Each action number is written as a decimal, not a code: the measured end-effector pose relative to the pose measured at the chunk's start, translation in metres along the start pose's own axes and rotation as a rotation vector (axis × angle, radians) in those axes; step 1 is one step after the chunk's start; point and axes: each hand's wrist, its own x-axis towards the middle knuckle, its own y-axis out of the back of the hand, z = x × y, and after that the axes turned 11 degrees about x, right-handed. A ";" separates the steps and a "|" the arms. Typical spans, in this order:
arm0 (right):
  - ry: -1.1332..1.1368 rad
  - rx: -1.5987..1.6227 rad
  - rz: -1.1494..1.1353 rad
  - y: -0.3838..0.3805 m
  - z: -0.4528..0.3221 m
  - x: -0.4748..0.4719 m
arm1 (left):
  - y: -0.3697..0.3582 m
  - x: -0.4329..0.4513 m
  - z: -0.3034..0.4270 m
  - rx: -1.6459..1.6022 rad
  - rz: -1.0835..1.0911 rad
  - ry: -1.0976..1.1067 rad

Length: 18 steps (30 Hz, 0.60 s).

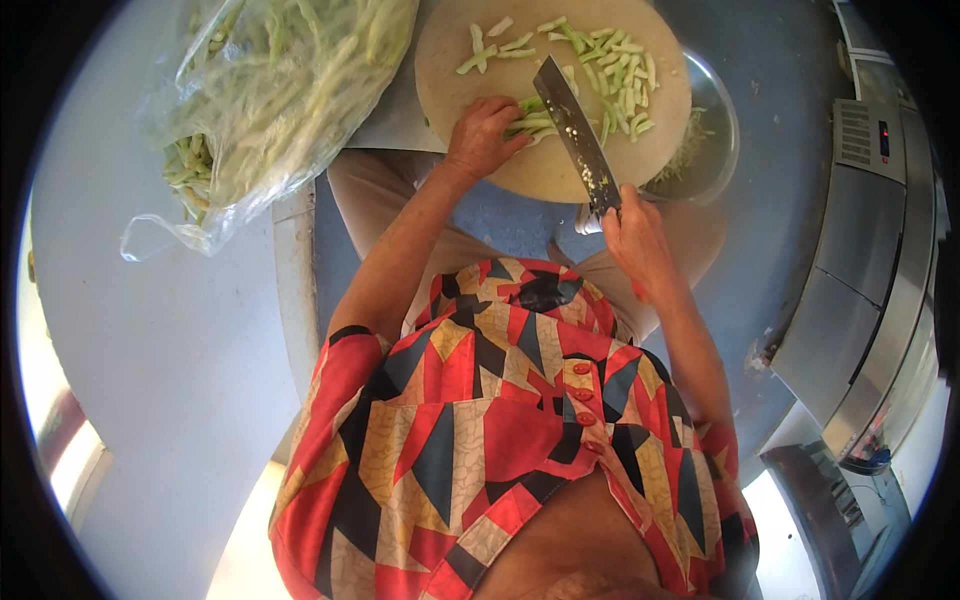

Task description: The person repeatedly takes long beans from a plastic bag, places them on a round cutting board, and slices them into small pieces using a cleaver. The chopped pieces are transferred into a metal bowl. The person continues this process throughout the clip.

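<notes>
My left hand [484, 136] presses a small bundle of pale green beans [534, 120] onto a round cutting board [525, 176]. In my right hand [637, 234] is the handle of a cleaver [576, 135], its dark blade slanting across the board at the bundle's right end. Bits of bean stick to the blade. Short cut bean pieces [628, 79] lie heaped on the board's right side, and a few more pieces [480, 56] are scattered near its far left. The blade hides part of the bundle's cut end.
A clear plastic bag [300, 97] full of long beans lies to the left. Partly under the board's right edge sits a shiny metal bowl [720, 150] with thin pale green shreds [684, 154] in it. Stainless steel kitchen equipment [862, 225] stands at the far right.
</notes>
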 end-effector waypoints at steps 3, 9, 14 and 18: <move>-0.022 0.005 -0.042 -0.006 0.003 0.016 | -0.005 -0.002 -0.003 -0.051 -0.014 0.000; 0.082 0.018 0.060 -0.043 0.037 0.045 | -0.007 0.003 -0.006 -0.075 -0.064 0.070; 0.062 0.074 0.165 -0.032 0.029 0.030 | 0.015 -0.007 -0.004 -0.041 -0.015 0.140; -0.009 0.140 0.095 -0.009 0.004 0.017 | 0.017 -0.033 0.001 0.097 -0.024 0.182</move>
